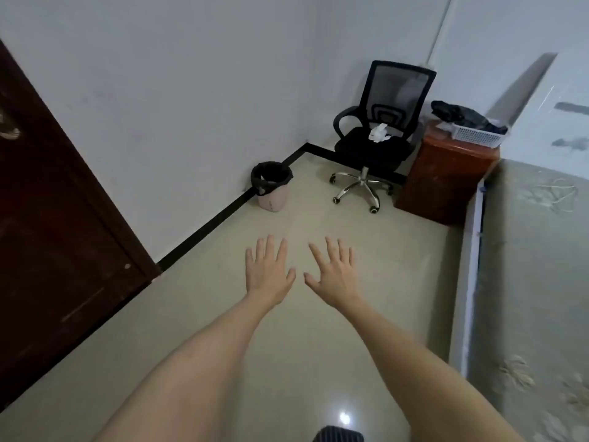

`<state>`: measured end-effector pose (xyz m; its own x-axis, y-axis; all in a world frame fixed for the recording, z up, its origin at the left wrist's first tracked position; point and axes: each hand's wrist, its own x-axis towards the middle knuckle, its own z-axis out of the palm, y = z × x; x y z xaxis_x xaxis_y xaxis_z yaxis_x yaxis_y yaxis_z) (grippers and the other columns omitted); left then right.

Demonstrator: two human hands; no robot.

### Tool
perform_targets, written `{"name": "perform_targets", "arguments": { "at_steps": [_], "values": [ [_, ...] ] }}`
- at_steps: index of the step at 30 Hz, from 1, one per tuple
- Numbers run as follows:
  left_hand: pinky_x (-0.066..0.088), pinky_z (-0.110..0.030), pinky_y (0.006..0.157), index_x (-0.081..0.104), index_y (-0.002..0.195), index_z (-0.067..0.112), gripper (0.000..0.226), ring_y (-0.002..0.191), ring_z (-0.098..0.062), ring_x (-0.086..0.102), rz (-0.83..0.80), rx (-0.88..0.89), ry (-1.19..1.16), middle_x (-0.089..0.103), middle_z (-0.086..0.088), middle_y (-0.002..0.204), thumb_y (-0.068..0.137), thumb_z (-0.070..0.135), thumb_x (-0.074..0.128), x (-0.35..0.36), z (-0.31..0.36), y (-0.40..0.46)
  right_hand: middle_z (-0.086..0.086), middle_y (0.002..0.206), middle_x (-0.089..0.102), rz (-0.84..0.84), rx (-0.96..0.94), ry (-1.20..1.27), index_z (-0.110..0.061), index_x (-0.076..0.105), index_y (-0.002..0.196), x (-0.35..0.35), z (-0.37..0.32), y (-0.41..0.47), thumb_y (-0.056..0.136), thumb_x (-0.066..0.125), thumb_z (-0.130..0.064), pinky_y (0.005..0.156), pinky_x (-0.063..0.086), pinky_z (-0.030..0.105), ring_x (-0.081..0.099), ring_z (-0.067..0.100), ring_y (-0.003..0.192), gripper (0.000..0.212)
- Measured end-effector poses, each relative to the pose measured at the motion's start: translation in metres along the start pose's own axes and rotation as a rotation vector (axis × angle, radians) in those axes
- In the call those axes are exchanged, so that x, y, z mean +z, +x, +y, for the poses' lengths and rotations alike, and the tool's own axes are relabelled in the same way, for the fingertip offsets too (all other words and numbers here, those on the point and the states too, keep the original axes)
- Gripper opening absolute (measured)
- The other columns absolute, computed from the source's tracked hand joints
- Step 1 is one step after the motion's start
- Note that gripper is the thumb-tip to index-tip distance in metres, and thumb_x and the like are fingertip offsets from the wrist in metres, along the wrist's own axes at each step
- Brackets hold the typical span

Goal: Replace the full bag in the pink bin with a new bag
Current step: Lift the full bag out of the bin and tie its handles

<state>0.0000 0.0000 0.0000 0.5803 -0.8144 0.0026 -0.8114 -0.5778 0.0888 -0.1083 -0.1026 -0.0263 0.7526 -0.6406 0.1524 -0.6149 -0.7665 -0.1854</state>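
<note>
Two hands, yours: left hand and right hand stretched forward, palms down, fingers spread, holding nothing; bin well beyond.

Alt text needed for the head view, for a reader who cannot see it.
Two empty hands, left hand and right hand, spread open over a tiled floor. Ahead, a pink bin lined with a black bag stands by the wall, near an office chair.

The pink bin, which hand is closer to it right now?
Left. The left hand is spread open almost straight below the pink bin in the picture; the right hand is farther off to the right. Neither touches it.
</note>
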Motion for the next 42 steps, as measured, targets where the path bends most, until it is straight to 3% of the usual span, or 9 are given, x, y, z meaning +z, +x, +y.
{"name": "perform_targets", "arguments": {
  "at_steps": [5, 11, 19, 25, 30, 37, 42],
  "values": [
    [0.01, -0.049, 0.113, 0.004, 0.144, 0.021, 0.065, 0.142, -0.03, 0.007, -0.013, -0.014, 0.011, 0.008, -0.012, 0.156, 0.091, 0.048, 0.03, 0.017, 0.003, 0.098, 0.016, 0.151, 0.026, -0.034, 0.034, 0.013, -0.028, 0.031, 0.14, 0.011, 0.036, 0.088, 0.072, 0.023, -0.06, 0.112, 0.011, 0.054, 0.019, 0.04, 0.138, 0.075],
    [0.009, -0.05, 0.113, 0.005, 0.144, 0.021, 0.065, 0.142, -0.029, 0.007, 0.01, -0.064, 0.007, 0.009, -0.012, 0.155, 0.091, 0.048, 0.03, 0.03, 0.023, 0.244, 0.014, 0.154, 0.018, -0.057, -0.057, -0.002, -0.028, 0.024, 0.142, 0.025, 0.099, 0.23, 0.084, 0.042, -0.052, 0.114, 0.005, 0.052, 0.011, 0.038, 0.14, 0.066],
    [0.012, -0.051, 0.111, 0.009, 0.144, 0.019, 0.065, 0.141, -0.029, 0.012, 0.067, -0.171, -0.018, 0.011, -0.014, 0.155, 0.09, 0.044, 0.036, 0.029, 0.036, 0.405, 0.016, 0.151, 0.024, -0.088, -0.163, 0.02, -0.025, 0.031, 0.14, 0.041, 0.154, 0.402, 0.083, 0.046, -0.05, 0.113, 0.009, 0.053, 0.015, 0.04, 0.138, 0.064],
    [0.015, -0.053, 0.111, 0.015, 0.144, 0.019, 0.065, 0.141, -0.031, 0.016, 0.116, -0.203, -0.006, 0.018, -0.016, 0.153, 0.089, 0.044, 0.04, 0.044, 0.017, 0.521, 0.02, 0.143, 0.039, -0.052, -0.257, 0.025, -0.022, 0.041, 0.135, 0.073, 0.163, 0.525, 0.075, 0.028, -0.056, 0.109, 0.021, 0.057, 0.031, 0.044, 0.131, 0.07],
    [0.035, -0.057, 0.1, 0.035, 0.136, 0.014, 0.065, 0.129, -0.037, 0.04, 0.14, -0.231, -0.024, 0.043, -0.022, 0.14, 0.081, 0.042, 0.054, 0.058, -0.004, 0.62, 0.02, 0.142, 0.041, -0.058, -0.283, 0.035, -0.024, 0.04, 0.135, 0.096, 0.171, 0.631, 0.076, 0.031, -0.056, 0.108, 0.024, 0.056, 0.034, 0.044, 0.13, 0.068],
    [0.033, -0.057, 0.103, 0.028, 0.139, 0.015, 0.067, 0.131, -0.037, 0.036, 0.07, -0.312, -0.038, 0.039, -0.02, 0.142, 0.083, 0.041, 0.052, 0.066, -0.021, 0.739, 0.022, 0.137, 0.045, -0.093, -0.34, 0.057, -0.021, 0.042, 0.134, 0.12, 0.195, 0.761, 0.077, 0.032, -0.056, 0.104, 0.029, 0.058, 0.038, 0.046, 0.127, 0.068],
    [0.041, -0.056, 0.095, 0.041, 0.134, 0.013, 0.069, 0.122, -0.035, 0.05, 0.061, -0.409, 0.0, 0.05, -0.02, 0.134, 0.076, 0.046, 0.057, 0.086, -0.031, 0.823, 0.021, 0.134, 0.048, -0.132, -0.443, 0.017, -0.022, 0.041, 0.133, 0.149, 0.219, 0.859, 0.076, 0.045, -0.048, 0.101, 0.036, 0.056, 0.042, 0.046, 0.121, 0.062]
  ]
}}
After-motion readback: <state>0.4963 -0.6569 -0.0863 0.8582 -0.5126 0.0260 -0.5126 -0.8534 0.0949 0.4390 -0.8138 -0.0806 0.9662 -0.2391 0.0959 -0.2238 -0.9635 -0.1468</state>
